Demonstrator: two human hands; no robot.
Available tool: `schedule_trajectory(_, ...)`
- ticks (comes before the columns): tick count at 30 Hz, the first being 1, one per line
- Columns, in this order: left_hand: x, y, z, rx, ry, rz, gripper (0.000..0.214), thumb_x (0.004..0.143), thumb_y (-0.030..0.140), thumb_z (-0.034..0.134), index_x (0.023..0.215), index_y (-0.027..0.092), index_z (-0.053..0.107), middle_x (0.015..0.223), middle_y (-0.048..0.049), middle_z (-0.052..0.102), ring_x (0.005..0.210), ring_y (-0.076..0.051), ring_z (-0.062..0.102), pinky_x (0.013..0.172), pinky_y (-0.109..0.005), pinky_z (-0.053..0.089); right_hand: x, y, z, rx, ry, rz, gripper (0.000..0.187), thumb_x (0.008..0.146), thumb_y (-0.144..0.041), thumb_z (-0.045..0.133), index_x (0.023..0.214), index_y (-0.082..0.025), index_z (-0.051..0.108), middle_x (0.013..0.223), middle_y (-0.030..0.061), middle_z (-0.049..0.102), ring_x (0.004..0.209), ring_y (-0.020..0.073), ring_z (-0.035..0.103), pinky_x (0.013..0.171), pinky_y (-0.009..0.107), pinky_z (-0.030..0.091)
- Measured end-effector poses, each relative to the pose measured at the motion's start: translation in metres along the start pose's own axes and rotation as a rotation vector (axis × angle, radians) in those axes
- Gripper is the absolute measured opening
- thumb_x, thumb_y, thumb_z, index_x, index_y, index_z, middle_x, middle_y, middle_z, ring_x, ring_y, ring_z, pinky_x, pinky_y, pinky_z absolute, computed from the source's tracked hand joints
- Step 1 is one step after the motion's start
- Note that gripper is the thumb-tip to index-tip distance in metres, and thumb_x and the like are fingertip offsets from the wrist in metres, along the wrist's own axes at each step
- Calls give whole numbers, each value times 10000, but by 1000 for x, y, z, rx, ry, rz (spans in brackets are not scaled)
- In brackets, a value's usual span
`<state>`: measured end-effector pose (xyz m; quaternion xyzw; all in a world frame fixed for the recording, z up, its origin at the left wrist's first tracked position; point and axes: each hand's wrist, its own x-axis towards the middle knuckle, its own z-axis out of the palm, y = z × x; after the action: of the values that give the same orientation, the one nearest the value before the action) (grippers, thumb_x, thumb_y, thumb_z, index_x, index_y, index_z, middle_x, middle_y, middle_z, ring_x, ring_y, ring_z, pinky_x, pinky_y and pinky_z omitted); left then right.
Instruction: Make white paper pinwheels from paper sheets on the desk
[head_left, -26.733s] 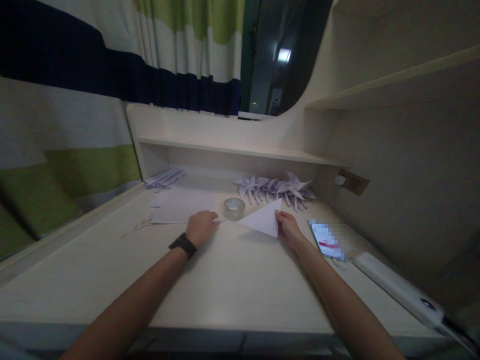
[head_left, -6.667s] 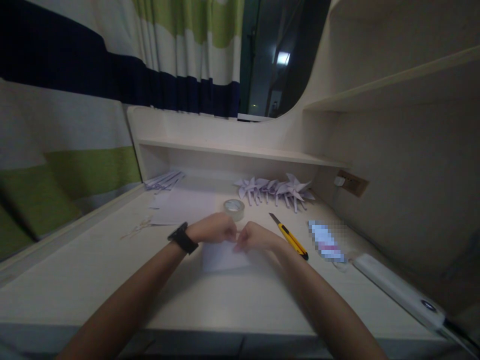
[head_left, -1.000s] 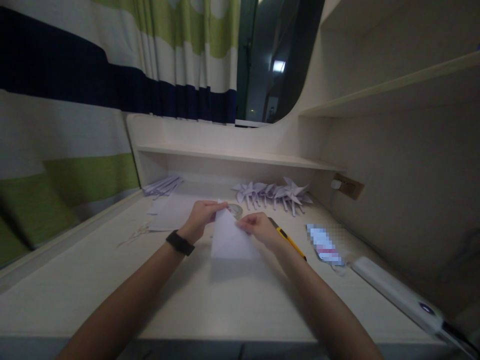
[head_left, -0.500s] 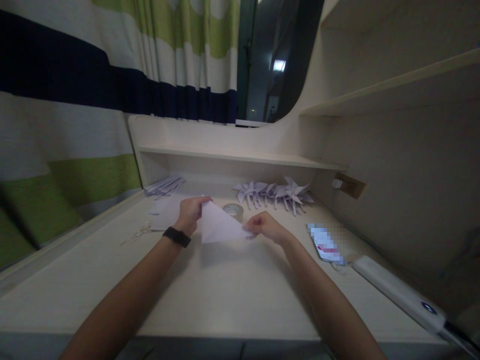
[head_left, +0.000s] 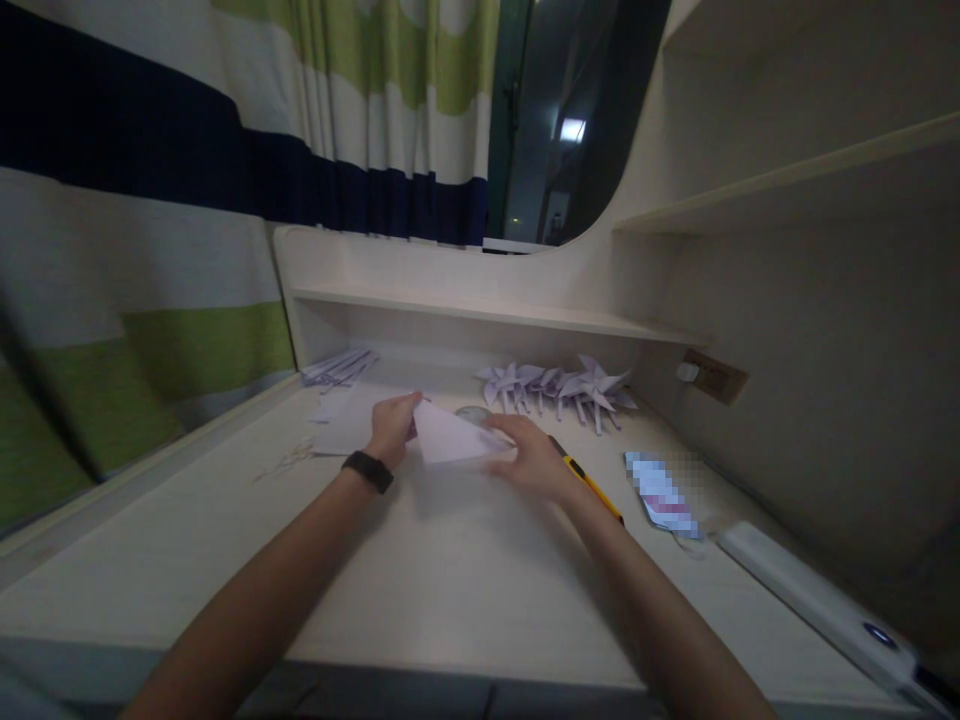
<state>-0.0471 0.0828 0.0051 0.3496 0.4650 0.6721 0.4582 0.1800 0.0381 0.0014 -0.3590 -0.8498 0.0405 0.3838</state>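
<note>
A folded, triangular sheet of white paper [head_left: 459, 440] is held a little above the desk, between my two hands. My left hand [head_left: 393, 425], with a dark band on its wrist, pinches the upper left corner. At the right corner my right hand [head_left: 531, 458] grips the paper between thumb and fingers. Just behind the paper a roll of tape [head_left: 472, 412] shows only in part. A yellow utility knife [head_left: 589, 484] lies beside my right forearm, partly hidden by it.
Several white paper pinwheels [head_left: 592, 384] lie at the back right. Flat paper sheets [head_left: 349, 412] and a bundle of paper sticks [head_left: 337, 368] are at the back left. To the right are a phone [head_left: 666, 497], a long white bar [head_left: 810, 590] and a wall socket [head_left: 716, 377].
The folded paper has tipped and looks narrower. My right hand's fingers have opened wider around its corner. The utility knife has come into sight beside my right forearm; the view has shifted slightly.
</note>
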Motion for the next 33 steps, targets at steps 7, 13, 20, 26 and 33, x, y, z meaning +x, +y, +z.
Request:
schedule_trajectory(7, -16, -4, 8, 48, -60, 8, 178, 591, 289, 663, 621, 116, 631, 561, -31, 614, 449, -120, 525, 426, -220, 356, -10, -25, 22, -381, -160, -152, 562, 766, -313, 669, 1293, -220, 496, 1358, 160, 472, 1119, 301, 525, 927, 458, 425)
schedule_trajectory(13, -15, 0, 6, 53, -24, -23, 135, 626, 250, 604, 627, 116, 622, 535, -34, 609, 443, -131, 525, 417, -226, 356, -13, -31, 26, -505, -142, -264, 552, 837, -270, 577, 1361, -220, 409, 1459, 167, 331, 1190, 305, 476, 946, 457, 422)
schedule_trajectory(20, -16, 0, 6, 12, -106, -75, 193, 662, 309, 619, 701, 121, 634, 586, -68, 643, 558, -178, 599, 473, -235, 408, -17, -20, 36, -441, -63, -243, 451, 877, -236, 510, 1319, -157, 464, 1375, 169, 462, 1169, 261, 528, 947, 404, 448)
schedule_trajectory(26, -20, 1, 7, -32, -295, -170, 322, 737, 444, 602, 814, 134, 645, 709, -97, 669, 677, -207, 640, 566, -271, 487, -19, -16, 40, -324, 26, -87, 413, 887, -238, 485, 1297, -195, 506, 1335, 132, 516, 1087, 240, 600, 901, 372, 489)
schedule_trajectory(33, -33, -5, 10, -106, -750, -343, 389, 807, 484, 586, 981, 145, 660, 971, -127, 663, 835, -234, 646, 801, -400, 508, -16, -11, 47, -151, 140, 144, 382, 905, -269, 447, 1268, -204, 548, 1295, 90, 562, 1162, 212, 554, 987, 344, 436)
